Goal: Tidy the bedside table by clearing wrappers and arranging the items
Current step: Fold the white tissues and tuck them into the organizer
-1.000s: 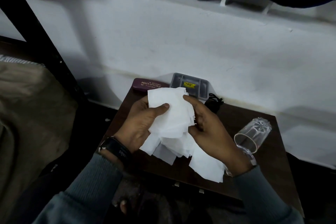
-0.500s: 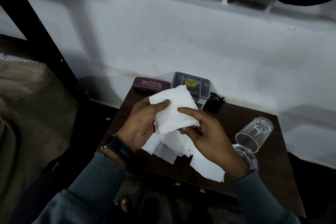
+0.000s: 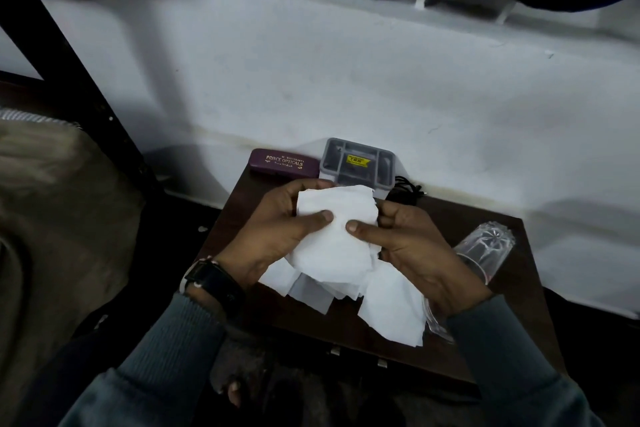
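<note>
Bedside table (image 3: 450, 227) against white wall (image 3: 346, 80)

The paper sheets (image 3: 332, 246) are thin, white and matt, softly creased. The table (image 3: 450, 340) is dark brown wood, smooth with a dull sheen, and small metal clips (image 3: 381, 363) on its front edge catch the light. The glasses case (image 3: 284, 165) has a smooth maroon cover with gold print. The box (image 3: 332, 163) is grey see-through plastic. The tumbler (image 3: 485, 246) is clear and shiny with cut ridges; whether it is glass or plastic cannot be told. The sleeves (image 3: 166, 357) are ribbed grey knit. The wall (image 3: 346, 80) is matt white, slightly scuffed.
</note>
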Demonstrator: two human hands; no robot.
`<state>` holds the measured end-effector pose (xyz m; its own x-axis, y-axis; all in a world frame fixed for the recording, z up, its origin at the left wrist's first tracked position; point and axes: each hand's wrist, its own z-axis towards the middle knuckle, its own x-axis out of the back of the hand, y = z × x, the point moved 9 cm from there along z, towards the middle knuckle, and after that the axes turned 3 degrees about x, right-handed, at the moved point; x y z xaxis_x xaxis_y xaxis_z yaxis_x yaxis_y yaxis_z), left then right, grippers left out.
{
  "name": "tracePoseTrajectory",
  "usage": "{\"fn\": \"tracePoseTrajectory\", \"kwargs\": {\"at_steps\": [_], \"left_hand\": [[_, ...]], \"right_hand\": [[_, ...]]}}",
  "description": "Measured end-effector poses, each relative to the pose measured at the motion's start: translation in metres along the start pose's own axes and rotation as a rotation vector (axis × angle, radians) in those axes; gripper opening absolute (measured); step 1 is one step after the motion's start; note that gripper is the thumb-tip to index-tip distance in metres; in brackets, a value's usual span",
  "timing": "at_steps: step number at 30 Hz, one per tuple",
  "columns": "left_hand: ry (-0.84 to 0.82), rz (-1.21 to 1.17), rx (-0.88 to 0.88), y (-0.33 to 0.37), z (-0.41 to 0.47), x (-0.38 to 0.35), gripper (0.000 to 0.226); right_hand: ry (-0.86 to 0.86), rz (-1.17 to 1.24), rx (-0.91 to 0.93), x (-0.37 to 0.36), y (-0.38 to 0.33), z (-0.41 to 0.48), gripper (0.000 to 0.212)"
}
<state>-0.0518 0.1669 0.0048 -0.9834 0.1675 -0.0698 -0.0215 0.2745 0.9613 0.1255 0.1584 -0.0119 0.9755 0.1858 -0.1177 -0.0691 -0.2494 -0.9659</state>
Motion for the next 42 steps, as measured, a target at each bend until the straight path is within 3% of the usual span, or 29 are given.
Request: {"fn": "tracePoseTrajectory", "kwargs": {"at_steps": [4, 12, 16, 19, 25, 33, 42], "left_hand": [[-0.026, 0.048, -0.001, 0.002, -0.001, -0.001, 0.042], [0.010, -0.002, -0.069, 0.008, -0.001, 0.002, 0.044], [-0.002, -0.204, 0.061, -0.004, -0.002, -0.009, 0.051], [-0.026, -0.367, 0.165, -0.017, -0.003, -0.020, 0.043], [0.044, -0.044, 0.047, -0.009, -0.004, -0.014, 0.058], [0.008, 0.063, 0.089, -0.010, -0.007, -0.016, 0.065], [0.059, 0.070, 0.046, -0.007, 0.000, -0.003, 0.060]], "right_hand": [[0.089, 0.005, 0.006, 0.013, -0.005, 0.002, 0.035], [0.058, 0.101, -0.053, 0.016, 0.000, -0.004, 0.031], [0.084, 0.168, -0.032, 0.015, 0.003, -0.003, 0.036], [0.078, 0.234, -0.044, 0.007, 0.007, -0.002, 0.043], [0.071, -0.004, -0.065, -0.007, 0.013, -0.006, 0.024], [0.122, -0.135, -0.024, -0.005, 0.009, -0.007, 0.018], [0.156, 0.039, -0.027, 0.003, 0.006, -0.007, 0.029]]}}
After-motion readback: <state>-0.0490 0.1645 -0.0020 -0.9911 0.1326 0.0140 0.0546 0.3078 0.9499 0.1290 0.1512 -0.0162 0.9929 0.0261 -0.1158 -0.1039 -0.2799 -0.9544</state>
